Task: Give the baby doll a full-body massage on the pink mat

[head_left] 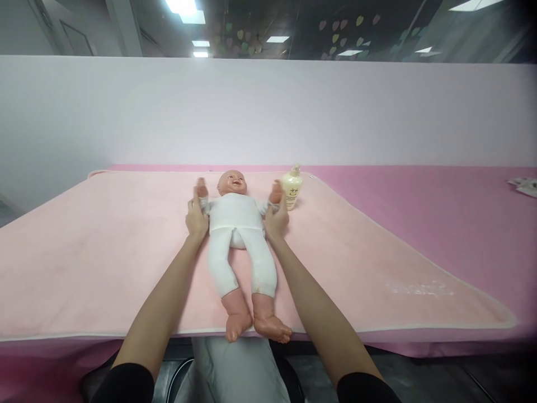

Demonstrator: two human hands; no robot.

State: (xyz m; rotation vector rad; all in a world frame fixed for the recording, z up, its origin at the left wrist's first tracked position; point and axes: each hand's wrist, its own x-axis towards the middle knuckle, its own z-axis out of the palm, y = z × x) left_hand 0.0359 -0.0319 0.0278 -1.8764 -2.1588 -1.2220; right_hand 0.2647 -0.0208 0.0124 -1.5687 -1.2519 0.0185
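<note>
A baby doll (238, 235) in white clothes lies on its back on a pink blanket (104, 246), feet at the near edge. The left hand (196, 217) and right hand (277, 219) each wrap their fingers around one of the doll's raised arms. A cream lotion bottle (292, 188) stands just beside the right hand.

Plastic doll (237, 184) w/ matt cloth suit, fuzzy pink blanket (104, 240) (fleece-like), glossy plastic bottle (292, 189).
</note>
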